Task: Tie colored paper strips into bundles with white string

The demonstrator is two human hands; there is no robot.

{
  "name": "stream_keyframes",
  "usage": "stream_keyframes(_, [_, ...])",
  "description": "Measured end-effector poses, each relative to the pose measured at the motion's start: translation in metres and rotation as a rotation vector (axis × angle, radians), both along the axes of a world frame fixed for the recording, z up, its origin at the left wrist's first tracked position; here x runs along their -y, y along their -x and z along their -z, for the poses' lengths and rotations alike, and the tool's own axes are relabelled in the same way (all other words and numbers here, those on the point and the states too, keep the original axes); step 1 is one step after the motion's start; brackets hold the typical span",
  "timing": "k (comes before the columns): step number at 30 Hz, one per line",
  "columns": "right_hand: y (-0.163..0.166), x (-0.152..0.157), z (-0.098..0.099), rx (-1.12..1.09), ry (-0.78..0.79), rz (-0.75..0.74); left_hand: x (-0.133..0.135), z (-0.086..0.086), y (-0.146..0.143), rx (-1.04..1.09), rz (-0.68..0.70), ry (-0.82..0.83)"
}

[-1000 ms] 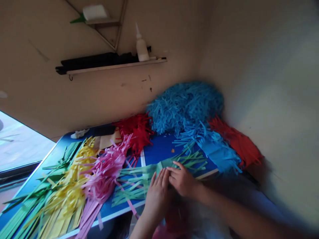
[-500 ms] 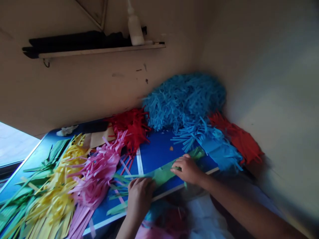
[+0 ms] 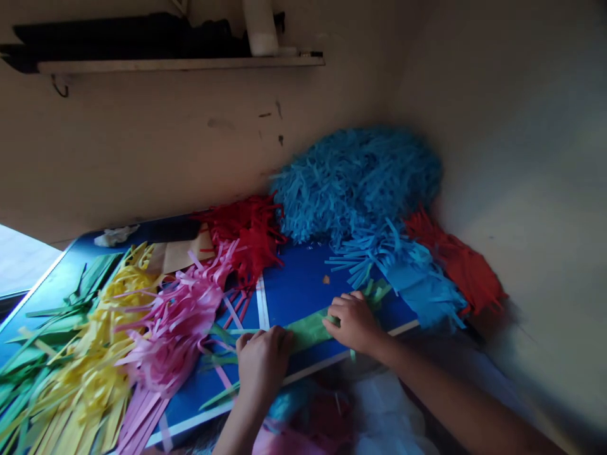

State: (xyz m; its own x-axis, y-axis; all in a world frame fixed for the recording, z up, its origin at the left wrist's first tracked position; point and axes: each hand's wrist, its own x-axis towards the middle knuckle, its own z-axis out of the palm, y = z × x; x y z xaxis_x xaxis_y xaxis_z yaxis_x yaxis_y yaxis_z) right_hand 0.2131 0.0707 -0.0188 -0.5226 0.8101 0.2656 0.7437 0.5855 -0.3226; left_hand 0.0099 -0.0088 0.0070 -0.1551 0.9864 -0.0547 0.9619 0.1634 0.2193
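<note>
Holding a green paper strip [image 3: 308,332] with both hands, over a blue worktop [image 3: 303,272], close to its near edge. Gripping the left part with the left hand [image 3: 263,363], with fingers bent and closed on the paper. Gripping farther right with the right hand [image 3: 353,322], with thumb and fingers closed on it too. Running on a slant between the two hands, with thin cut ends poking out on both sides. Next to pink fringe [image 3: 173,341] on the left, then yellow fringe [image 3: 99,360], then more green strips [image 3: 26,379]. Near blue fringe [image 3: 412,284] on the right, with red-orange fringe [image 3: 462,268] beside that. Farther back, with a big fluffy blue heap [image 3: 355,183] by the wall and a red bunch [image 3: 253,243] just left of it.
</note>
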Motion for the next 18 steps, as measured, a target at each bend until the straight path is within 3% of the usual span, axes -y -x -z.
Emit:
stream_keyframes(13, [0.006,-0.001,0.002,0.026,0.064,0.034,-0.004,0.000,-0.001,-0.071,0.020,0.060])
stream_keyframes(16, [0.000,-0.008,-0.001,0.034,0.085,0.051,-0.001,0.004,-0.002,-0.113,0.027,-0.083])
stream_keyframes(18, [-0.013,-0.019,-0.010,0.058,0.076,0.100,0.000,0.007,-0.001,-0.144,0.127,-0.236])
